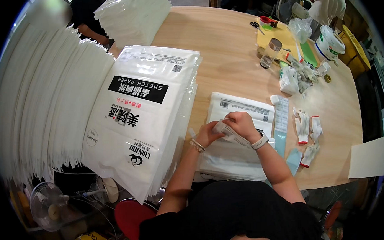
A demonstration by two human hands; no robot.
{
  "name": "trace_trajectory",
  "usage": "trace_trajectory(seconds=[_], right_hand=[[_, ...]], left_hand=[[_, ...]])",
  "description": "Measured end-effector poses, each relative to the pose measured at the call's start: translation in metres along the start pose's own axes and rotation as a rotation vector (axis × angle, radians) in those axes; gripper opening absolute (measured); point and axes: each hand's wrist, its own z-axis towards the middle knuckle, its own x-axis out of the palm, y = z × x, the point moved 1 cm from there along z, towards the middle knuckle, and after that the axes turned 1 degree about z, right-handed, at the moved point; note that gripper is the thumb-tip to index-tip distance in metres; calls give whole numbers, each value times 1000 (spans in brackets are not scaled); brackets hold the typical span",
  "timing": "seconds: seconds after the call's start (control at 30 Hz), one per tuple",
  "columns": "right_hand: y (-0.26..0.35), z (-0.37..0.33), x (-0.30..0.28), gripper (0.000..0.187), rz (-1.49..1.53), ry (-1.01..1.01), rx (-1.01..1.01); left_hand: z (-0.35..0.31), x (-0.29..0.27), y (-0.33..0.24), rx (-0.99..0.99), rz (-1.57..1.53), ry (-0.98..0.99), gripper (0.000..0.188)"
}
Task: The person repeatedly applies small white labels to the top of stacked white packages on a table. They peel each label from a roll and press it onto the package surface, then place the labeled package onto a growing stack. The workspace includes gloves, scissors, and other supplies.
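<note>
In front of me lies a stack of white printed plastic paper bags point(229, 161). Above its middle both my hands are raised close together. My left hand point(207, 135) has its fingers closed on the left end of a whitish, see-through strip with small print point(234, 137). My right hand point(242, 125), with a pale watch band at the wrist, pinches near the same strip, its fingertips bent inward. I cannot make out whether the strip is a loose piece or part of a bag. To the left rises a taller pile of white paper packs point(146, 109).
A long row of white packs point(39, 102) fills the far left. Right of my stack are a pale blue label sheet point(281, 119) and white work gloves point(302, 125). Farther back stand a clear jar point(271, 53), scissors point(256, 27) and a white bucket point(329, 43). Other people are at the far edge.
</note>
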Motion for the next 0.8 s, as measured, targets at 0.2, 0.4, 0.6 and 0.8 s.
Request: trace_trajectory(seconds=[0.2,0.4,0.6,0.8], right_hand=[[14,-11,-8,33,255,274,-96],[-16,-98,-2,47,499,768,327],[-161,-191,-38,27,488,-238,771],[-252,-220,-70,20,111,-659,908]], left_hand=[[-8,-12,-10,-9,65,75,22],[-59,-26,8,245,565,419,16],[-106,-1,-23,204,990,179,19],[-85,34,-21,118,729,480,21]])
